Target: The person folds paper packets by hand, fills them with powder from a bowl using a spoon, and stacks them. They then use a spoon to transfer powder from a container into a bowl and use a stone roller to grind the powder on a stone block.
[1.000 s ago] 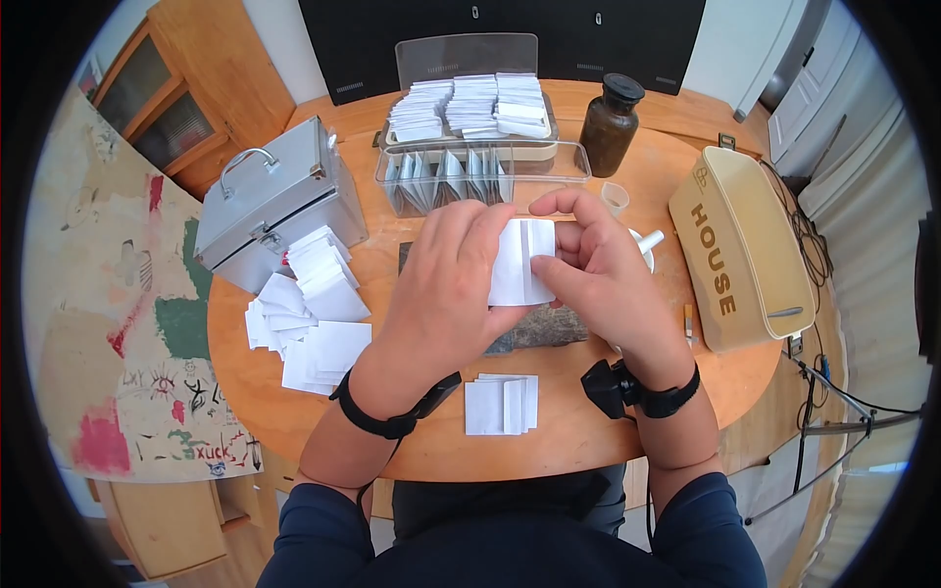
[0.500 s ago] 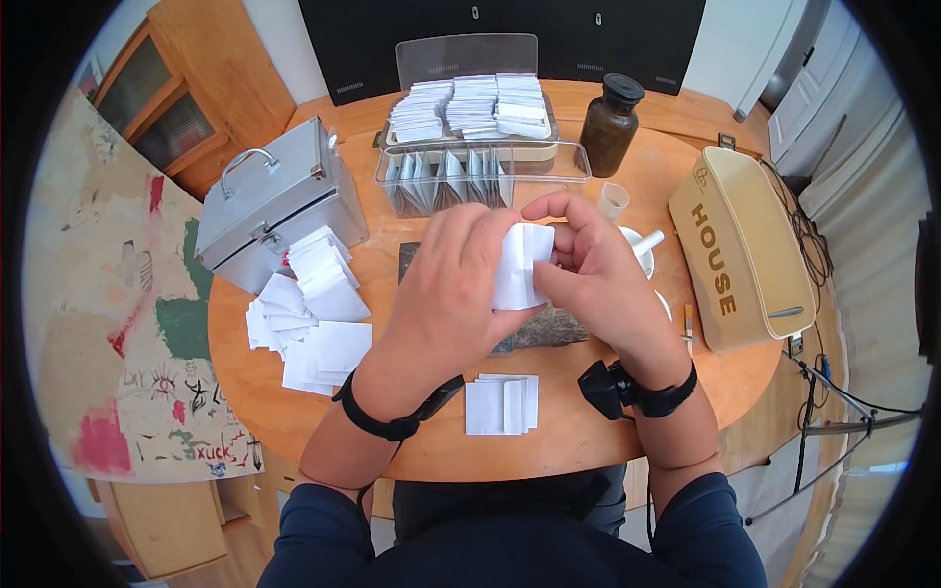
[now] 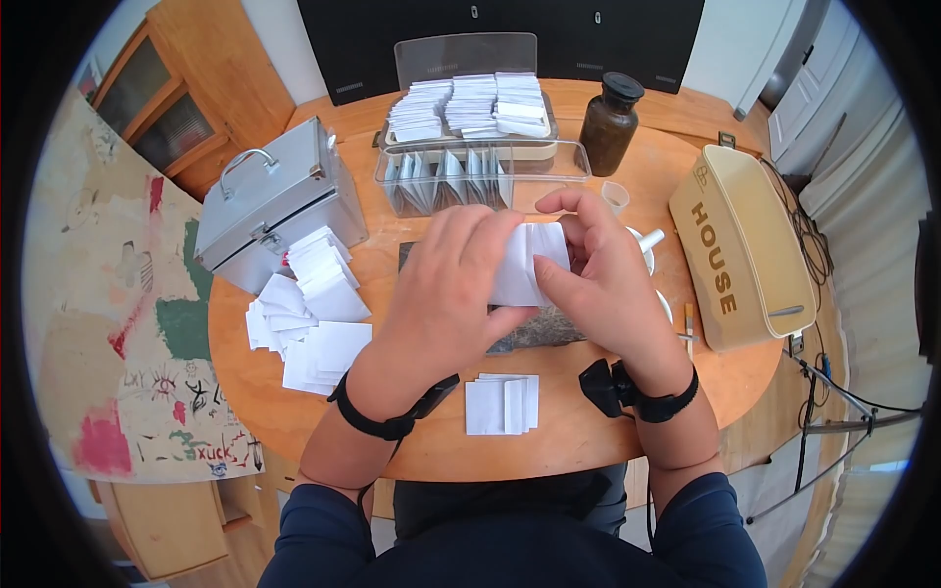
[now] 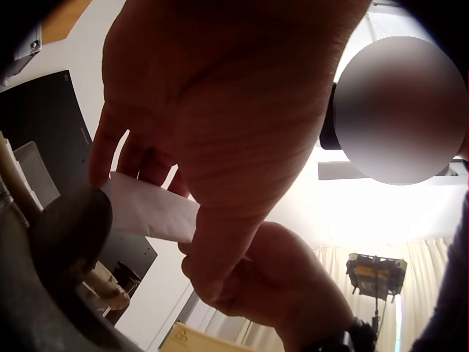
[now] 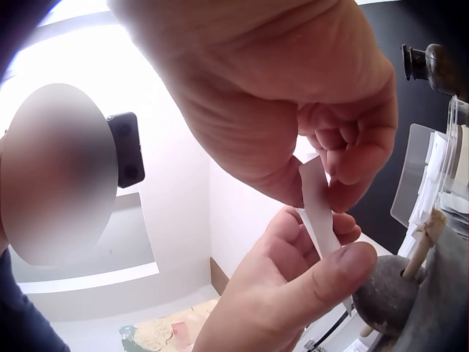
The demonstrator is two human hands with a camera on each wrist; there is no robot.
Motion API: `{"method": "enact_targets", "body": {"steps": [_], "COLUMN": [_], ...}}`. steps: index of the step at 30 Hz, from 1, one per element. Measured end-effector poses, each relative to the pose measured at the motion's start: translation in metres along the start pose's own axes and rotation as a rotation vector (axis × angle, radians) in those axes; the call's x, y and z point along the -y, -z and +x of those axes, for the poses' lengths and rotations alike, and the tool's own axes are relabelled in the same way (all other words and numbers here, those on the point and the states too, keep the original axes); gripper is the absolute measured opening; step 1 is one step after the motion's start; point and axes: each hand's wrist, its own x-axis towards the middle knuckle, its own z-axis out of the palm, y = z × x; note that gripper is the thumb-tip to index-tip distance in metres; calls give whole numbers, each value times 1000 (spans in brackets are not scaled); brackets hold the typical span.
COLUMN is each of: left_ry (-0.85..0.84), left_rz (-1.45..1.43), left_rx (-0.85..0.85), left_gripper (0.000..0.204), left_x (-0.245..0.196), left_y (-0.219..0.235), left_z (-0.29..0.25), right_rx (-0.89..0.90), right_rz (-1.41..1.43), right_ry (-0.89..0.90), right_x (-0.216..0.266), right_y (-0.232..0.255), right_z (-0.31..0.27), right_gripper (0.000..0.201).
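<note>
Between my hands is a small white paper packet (image 3: 516, 269), raised above the table, with a crease running down it near the right thumb. My left hand (image 3: 431, 279) grips its left side, thumb along the lower edge and fingers over the far edge. On the right, my right hand (image 3: 608, 274) pinches the folded part between thumb and fingers. The right wrist view shows the white paper (image 5: 317, 209) edge-on, reaching from the right fingertips to the left thumb. Below the hands lies a dark stone slab (image 3: 549, 330), mostly covered by them.
Several white packets (image 3: 485, 410) lie near the front edge. More white paper (image 3: 338, 348) is heaped beside a silver case (image 3: 260, 201). Behind stand a clear box (image 3: 559, 167) and a tray of packets (image 3: 539, 150). A brown bottle (image 3: 608, 132) and beige bin (image 3: 716, 265) stand right.
A grey strip on the paper a second ago is now out of sight. The paper's right part has been folded over under the right thumb. The hands have shifted only slightly.
</note>
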Motion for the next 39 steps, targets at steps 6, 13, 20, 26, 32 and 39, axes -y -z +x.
{"method": "enact_targets", "body": {"steps": [6,13,20,26,32,39], "left_ry": [-23,-80,-43,-100,-143,-400], "left_rz": [-50,-120,-225,-149,146,339], "left_rx": [5,-40,-54,-44,229,391], "left_gripper": [70,68,66,68,56,34], "left_x": [0,5,20,1,-46,-73], "left_y": [-1,-5,-4,5,-1,-61], "left_z": [0,0,0,4,16,52], "right_rx": [47,-15,-80,-301,-577,-603], "right_rz": [-63,-289,-117,37,56,118], "right_ry": [-8,43,92,202,264,457], "right_x": [8,18,40,42,66,67], "right_y": [1,5,28,57,106,165], "right_z": [-3,-8,-16,-17,-38,-71], "right_gripper": [42,45,47,41,34,34]}}
